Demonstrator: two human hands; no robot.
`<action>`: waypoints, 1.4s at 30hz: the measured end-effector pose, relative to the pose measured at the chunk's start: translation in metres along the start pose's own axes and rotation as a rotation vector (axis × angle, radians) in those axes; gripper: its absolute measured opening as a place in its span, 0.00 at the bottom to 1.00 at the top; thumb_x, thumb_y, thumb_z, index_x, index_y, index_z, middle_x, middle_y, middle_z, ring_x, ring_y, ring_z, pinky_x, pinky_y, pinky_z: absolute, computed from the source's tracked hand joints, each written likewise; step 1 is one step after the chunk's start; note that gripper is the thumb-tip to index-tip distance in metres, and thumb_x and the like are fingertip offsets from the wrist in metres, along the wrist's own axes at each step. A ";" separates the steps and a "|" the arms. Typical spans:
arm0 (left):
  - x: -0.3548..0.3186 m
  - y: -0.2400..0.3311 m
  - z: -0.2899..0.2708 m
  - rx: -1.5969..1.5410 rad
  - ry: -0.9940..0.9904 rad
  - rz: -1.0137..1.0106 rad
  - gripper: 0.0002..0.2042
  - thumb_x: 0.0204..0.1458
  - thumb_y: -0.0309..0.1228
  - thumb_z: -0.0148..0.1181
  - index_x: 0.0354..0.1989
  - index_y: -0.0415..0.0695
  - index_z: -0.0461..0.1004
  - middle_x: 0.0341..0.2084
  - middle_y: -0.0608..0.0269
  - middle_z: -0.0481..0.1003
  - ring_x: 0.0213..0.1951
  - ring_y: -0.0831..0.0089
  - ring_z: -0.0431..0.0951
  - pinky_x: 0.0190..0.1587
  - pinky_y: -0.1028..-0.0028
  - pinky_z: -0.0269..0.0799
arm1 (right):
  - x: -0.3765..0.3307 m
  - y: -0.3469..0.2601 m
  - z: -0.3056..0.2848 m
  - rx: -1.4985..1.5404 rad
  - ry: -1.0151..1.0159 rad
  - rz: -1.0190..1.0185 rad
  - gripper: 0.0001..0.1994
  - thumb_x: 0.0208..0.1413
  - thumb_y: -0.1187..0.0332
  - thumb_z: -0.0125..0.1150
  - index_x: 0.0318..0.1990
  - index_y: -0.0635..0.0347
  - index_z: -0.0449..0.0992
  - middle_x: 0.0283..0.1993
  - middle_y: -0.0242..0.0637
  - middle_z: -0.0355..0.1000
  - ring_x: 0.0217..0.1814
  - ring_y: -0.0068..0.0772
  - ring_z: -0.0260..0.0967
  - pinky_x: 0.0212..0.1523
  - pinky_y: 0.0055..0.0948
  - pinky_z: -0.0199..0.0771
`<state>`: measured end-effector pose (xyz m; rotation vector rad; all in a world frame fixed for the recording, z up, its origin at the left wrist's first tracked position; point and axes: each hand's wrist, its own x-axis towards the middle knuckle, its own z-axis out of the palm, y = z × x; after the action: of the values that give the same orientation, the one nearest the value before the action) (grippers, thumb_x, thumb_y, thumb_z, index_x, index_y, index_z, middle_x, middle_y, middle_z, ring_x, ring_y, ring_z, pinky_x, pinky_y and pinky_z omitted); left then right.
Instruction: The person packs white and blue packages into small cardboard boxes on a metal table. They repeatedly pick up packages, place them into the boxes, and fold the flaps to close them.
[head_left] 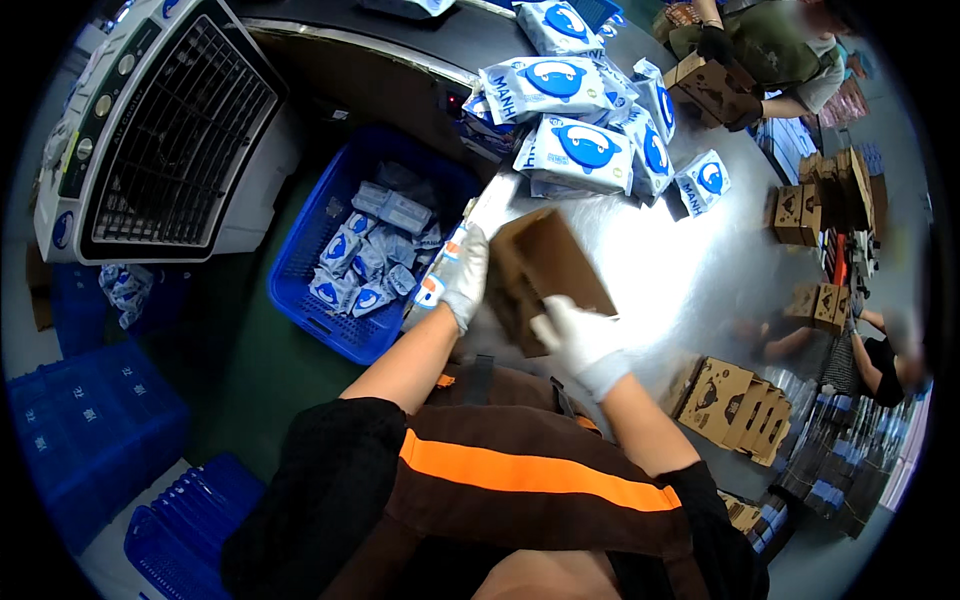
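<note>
A brown cardboard box [560,262] stands tilted over the metal table in front of me, its open inside partly showing. My right hand [580,343], in a white glove, is closed on the box's near right edge. At its left side is my left hand [463,278], also gloved, with fingers bent against the box; their tips are partly hidden. Beyond the box lies a heap of white and blue soft packs [582,150], and a single pack [703,182] sits to its right.
Left of the table stands a blue basket [290,275] holding small packs. A white air cooler [240,205] is at the far left, above stacked blue crates [95,430]. Folded cartons [735,405] lie at right. Across the table a co-worker's gloved hands hold another carton [708,88].
</note>
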<state>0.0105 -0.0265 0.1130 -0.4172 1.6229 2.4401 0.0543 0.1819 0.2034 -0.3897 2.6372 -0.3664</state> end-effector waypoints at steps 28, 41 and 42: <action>0.038 -0.009 0.037 0.710 -0.185 0.111 0.18 0.67 0.38 0.54 0.60 0.42 0.77 0.56 0.50 0.79 0.59 0.60 0.78 0.63 0.69 0.69 | -0.037 0.202 0.088 1.525 0.512 0.438 0.38 0.51 0.72 0.68 0.71 0.65 0.59 0.47 0.41 0.73 0.49 0.32 0.72 0.52 0.29 0.76; 0.026 -0.068 0.082 0.334 -0.366 -0.039 0.19 0.69 0.35 0.52 0.62 0.36 0.75 0.58 0.53 0.78 0.59 0.68 0.75 0.63 0.72 0.68 | -0.051 0.091 0.031 0.735 -0.058 0.387 0.30 0.68 0.51 0.50 0.71 0.60 0.65 0.58 0.53 0.76 0.56 0.51 0.77 0.60 0.43 0.74; 0.022 -0.064 0.088 0.349 -0.352 -0.035 0.20 0.69 0.36 0.52 0.63 0.35 0.74 0.59 0.53 0.77 0.60 0.67 0.75 0.64 0.72 0.68 | -0.039 0.091 0.036 0.496 -0.120 0.394 0.26 0.69 0.54 0.48 0.68 0.59 0.68 0.57 0.54 0.77 0.56 0.51 0.77 0.58 0.44 0.75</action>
<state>-0.0025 0.0787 0.0823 0.0367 1.8038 2.0013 0.0855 0.2722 0.1589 0.2560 2.3243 -0.8041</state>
